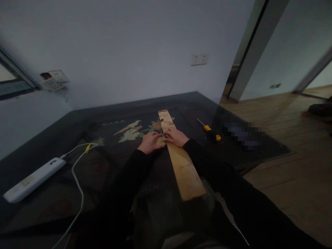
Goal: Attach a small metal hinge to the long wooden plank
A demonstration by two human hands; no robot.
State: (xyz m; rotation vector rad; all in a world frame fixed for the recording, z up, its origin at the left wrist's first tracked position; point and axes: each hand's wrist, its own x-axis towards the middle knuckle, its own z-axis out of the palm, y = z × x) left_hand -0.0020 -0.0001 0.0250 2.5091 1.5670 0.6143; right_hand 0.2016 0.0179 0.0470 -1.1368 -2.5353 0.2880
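A long, narrow wooden board point(185, 171) lies on the dark table, its near end reaching over the table's front edge. On its upper half sits a small silvery metal piece point(164, 137), partly covered by fingers; its exact kind cannot be made out. From the left side, my left hand point(151, 142) closes its fingers on the metal piece and rests against the board. My right hand point(176, 137) lies across the board from the right, fingers pinched at the same piece. A screwdriver point(211, 133) with a yellow and black handle lies to the right of the board.
The dark table point(145, 107) bears a bird and flower picture. A white power strip point(36, 180) with a pale cable point(80, 186) lies on the left. At the right is a blurred-out object point(242, 136). Behind stands a wall with a socket point(199, 59).
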